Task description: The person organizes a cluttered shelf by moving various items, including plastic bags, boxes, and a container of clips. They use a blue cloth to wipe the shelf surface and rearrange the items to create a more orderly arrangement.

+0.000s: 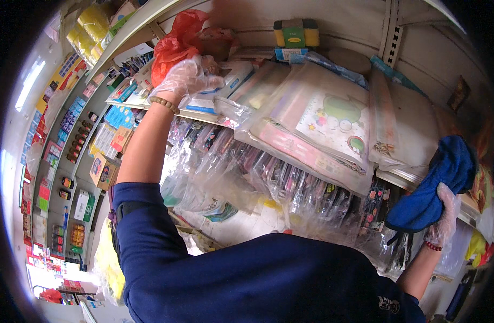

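My left hand [190,78], in a clear plastic glove, is at the red plastic bag [170,48] on the shelf; whether its fingers grip the bag is hard to tell. To the right, my gloved right hand [448,208] holds a blue cloth [428,185] in front of the shelf edge. Between my hands lie flat plastic-wrapped packs, among them one with a green cartoon figure [340,117] and a paler pack [408,117] beside it. A yellow and black sponge pack [296,34] stands on a small blue box [289,53] at the back.
Many plastic-wrapped items [311,194] hang below the shelf edge. A metal shelf upright [389,32] rises at the back. Stocked shelves with jars [75,147] and boxes run along the left, with an open-topped carton [103,171] nearer me. Plastic packs lie low near the floor.
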Demonstrator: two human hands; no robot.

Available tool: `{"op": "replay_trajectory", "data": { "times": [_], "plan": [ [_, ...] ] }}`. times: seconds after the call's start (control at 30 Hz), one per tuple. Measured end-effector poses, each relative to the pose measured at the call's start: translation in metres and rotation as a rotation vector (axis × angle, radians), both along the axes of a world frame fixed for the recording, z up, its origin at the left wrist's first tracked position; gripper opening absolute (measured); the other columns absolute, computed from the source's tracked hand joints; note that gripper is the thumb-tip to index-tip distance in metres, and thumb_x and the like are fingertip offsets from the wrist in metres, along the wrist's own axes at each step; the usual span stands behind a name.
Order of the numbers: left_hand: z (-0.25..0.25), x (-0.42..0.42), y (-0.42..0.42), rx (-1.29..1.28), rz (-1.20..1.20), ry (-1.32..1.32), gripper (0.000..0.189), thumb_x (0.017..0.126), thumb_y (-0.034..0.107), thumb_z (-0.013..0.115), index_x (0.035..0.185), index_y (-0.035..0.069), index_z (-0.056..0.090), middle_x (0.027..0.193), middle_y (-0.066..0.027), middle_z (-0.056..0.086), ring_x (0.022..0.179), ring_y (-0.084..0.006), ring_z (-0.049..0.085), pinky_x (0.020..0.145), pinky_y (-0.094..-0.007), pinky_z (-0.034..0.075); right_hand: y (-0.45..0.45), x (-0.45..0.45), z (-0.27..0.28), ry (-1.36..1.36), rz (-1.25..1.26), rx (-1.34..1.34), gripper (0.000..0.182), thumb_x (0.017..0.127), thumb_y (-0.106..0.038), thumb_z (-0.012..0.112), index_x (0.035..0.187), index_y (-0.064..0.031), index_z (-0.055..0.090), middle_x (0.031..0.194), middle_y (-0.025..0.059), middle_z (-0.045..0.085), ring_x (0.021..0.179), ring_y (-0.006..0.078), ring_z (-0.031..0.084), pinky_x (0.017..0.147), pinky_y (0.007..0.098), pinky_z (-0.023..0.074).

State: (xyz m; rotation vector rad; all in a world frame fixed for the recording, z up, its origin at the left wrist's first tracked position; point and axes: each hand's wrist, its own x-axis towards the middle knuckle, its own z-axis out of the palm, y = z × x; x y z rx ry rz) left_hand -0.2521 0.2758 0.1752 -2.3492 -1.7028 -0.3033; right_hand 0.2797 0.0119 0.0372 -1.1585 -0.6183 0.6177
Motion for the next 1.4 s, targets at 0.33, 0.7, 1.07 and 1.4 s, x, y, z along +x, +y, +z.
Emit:
{"op": "replay_trajectory", "data": {
  "times": [0.33,0.7,1.07,1.4],
  "plan": [
    [-0.023,0.070,0.098,-0.140,-0.251,0.321,0.033,0.079,0.022,0.057,0.110,0.015,0.064,0.108,-0.0124,0.063,0.103,-0.0281,0.059,0.091,-0.0390,0.046,-0.017,-0.088,0.041,0.020,-0.067,-0.040,0.041,0.072,-0.016,0.070,0.106,0.0001,0.056,0.098,0.0090,0.060,0.090,0.0200,0.058,0.086,0.0339,0.0463],
    [-0.049,0.082,0.127,-0.056,-0.349,0.350,0.036,0.087,0.014,0.044,0.121,0.014,0.055,0.109,-0.0175,0.062,0.101,-0.0334,0.060,0.088,-0.0424,0.048,-0.041,-0.098,0.027,-0.033,-0.244,-0.008,0.055,0.072,-0.015,0.070,0.120,0.0001,0.049,0.110,0.0096,0.056,0.095,0.0209,0.056,0.090,0.0339,0.0446],
    [-0.048,0.080,0.135,-0.055,-0.251,0.375,0.030,0.088,0.022,0.047,0.110,0.006,0.061,0.110,-0.0173,0.062,0.102,-0.0320,0.060,0.088,-0.0409,0.048,-0.025,-0.108,0.029,0.078,-0.260,0.009,0.051,0.068,-0.013,0.073,0.113,0.0004,0.053,0.102,0.0117,0.060,0.089,0.0221,0.059,0.088,0.0349,0.0463],
    [-0.045,0.076,0.152,-0.074,-0.248,0.387,0.038,0.083,0.032,0.055,0.120,0.020,0.059,0.116,-0.0133,0.059,0.108,-0.0290,0.057,0.094,-0.0386,0.045,-0.023,-0.091,0.021,0.085,-0.205,-0.001,0.056,0.074,-0.016,0.067,0.124,-0.0006,0.047,0.110,0.0104,0.057,0.095,0.0223,0.058,0.089,0.0344,0.0459]
  ]
}}
